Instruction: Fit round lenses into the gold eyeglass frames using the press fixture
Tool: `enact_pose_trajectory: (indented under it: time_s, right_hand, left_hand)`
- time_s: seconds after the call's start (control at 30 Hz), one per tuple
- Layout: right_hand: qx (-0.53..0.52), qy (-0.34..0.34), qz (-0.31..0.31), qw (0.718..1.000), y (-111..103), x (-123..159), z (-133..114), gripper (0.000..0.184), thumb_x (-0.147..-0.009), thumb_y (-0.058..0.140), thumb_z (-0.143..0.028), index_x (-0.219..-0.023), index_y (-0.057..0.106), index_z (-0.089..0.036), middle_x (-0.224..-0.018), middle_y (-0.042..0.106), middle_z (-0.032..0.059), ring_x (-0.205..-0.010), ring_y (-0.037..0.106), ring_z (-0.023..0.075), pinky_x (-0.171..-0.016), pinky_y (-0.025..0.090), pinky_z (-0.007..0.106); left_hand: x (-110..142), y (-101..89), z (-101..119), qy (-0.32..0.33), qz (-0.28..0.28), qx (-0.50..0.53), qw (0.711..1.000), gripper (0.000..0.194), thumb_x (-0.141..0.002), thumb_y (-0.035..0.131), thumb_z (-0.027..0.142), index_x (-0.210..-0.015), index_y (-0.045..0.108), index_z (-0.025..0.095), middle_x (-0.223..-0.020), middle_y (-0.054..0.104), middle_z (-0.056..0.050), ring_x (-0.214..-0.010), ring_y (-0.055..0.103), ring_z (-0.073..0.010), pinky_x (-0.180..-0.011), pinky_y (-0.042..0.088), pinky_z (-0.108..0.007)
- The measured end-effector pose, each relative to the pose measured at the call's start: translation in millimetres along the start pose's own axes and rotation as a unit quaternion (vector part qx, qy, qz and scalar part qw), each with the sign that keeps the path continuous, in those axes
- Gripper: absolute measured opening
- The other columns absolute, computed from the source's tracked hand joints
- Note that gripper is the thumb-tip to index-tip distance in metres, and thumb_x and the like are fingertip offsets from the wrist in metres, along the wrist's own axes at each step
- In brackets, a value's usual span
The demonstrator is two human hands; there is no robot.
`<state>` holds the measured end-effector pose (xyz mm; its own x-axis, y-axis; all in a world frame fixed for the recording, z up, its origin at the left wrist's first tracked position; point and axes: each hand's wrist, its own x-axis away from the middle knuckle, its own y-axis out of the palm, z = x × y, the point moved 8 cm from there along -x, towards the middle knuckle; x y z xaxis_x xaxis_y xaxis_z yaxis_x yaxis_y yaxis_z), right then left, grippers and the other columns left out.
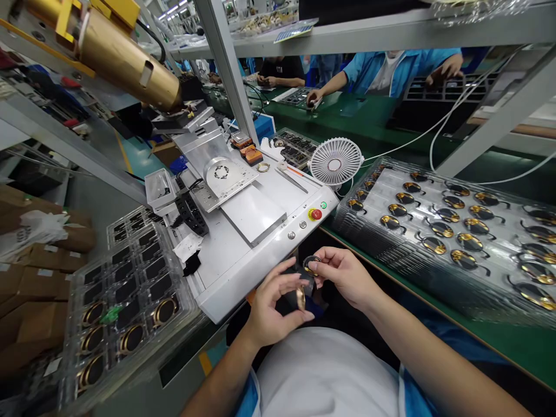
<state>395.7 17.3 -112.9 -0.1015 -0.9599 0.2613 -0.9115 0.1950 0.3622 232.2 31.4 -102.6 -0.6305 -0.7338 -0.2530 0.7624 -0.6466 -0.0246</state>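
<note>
My left hand (pixel 273 307) pinches a small gold ring-shaped part (pixel 300 298) edge-on, with a dark piece behind it. Close beside it, my right hand (pixel 343 275) pinches a round dark part with a gold rim (pixel 311 264). Both hands hover just in front of the white machine base (pixel 243 255), below its red button (pixel 316 214). The two parts are close together; whether they touch I cannot tell.
A clear tray (pixel 130 289) with gold rings and dark pockets lies at the left. Stacked clear trays of gold-and-black parts (pixel 452 226) sit on the green bench at the right. A small white fan (pixel 335 162) stands behind the machine. Other people work at the far bench.
</note>
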Motion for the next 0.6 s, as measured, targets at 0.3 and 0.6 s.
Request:
enact_pose_trajectory:
  time_s: [0.3,0.6]
  right_hand:
    - [-0.049,0.128,-0.046,0.99,29,17,21,0.044,-0.057,0.097,-0.041,-0.066,0.062,-0.015,-0.065,0.067,0.001,-0.059,0.062,0.0129,-0.054,0.047,0.023]
    - [0.011,0.048,0.014,0.999,39,20,10,0.039,-0.057,0.088,-0.024,-0.07,0.051,-0.019,-0.057,0.055,-0.0065,-0.052,0.044,0.0074,-0.049,0.034,0.02]
  left_hand:
    - [-2,-12.1,-27,-0.034,0.117,0.219,0.968,0.048,-0.07,0.094,0.029,-0.114,0.075,0.026,-0.124,0.078,-0.009,-0.11,0.077,-0.0252,-0.097,0.062,-0.039]
    - [4,-15.3,-32,-0.023,0.126,0.187,0.974,0.057,-0.06,0.099,0.024,-0.113,0.08,0.031,-0.119,0.081,-0.008,-0.107,0.078,-0.0302,-0.093,0.066,-0.044]
